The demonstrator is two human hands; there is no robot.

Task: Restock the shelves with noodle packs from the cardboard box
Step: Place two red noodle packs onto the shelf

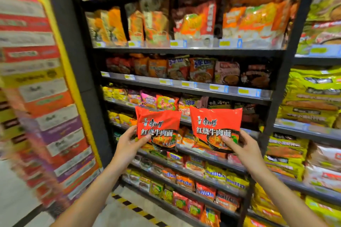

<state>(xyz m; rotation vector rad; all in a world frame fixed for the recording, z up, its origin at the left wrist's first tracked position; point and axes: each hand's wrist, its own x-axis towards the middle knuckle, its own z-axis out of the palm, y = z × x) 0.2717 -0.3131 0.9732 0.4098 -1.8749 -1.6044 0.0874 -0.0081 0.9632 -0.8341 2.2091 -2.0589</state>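
Red noodle packs, two of identical print, are held up side by side before the shelving, one per hand. Left hand (129, 141) has its grip clamped on the lower left corner of the left pack (157, 128), thumb on the printed face and fingers behind. Right hand (239, 144) has its grip clamped on the lower right corner of the right pack (215, 128), thumb likewise on the face. Both packs stand upright, near each other with a narrow gap between, and neither touches a shelf. Directly behind both grips runs the black metal shelf unit (186, 86), its tiers filled with mixed packets: yellow, pink and orange ones above the grips, blue-labelled orange and yellow ones below. Larger orange bags (195, 18) occupy the tier well above. Yellow price tags (214, 87) line the shelf edges. Outward of the left grip stands a tall stack of cartons (36, 83), blurred, beside a yellow-edged black upright. Outward of the right grip a second bay holds yellow-green multipacks (311, 97). Below the forearms, black-and-yellow hazard tape (132, 206) marks the floor.
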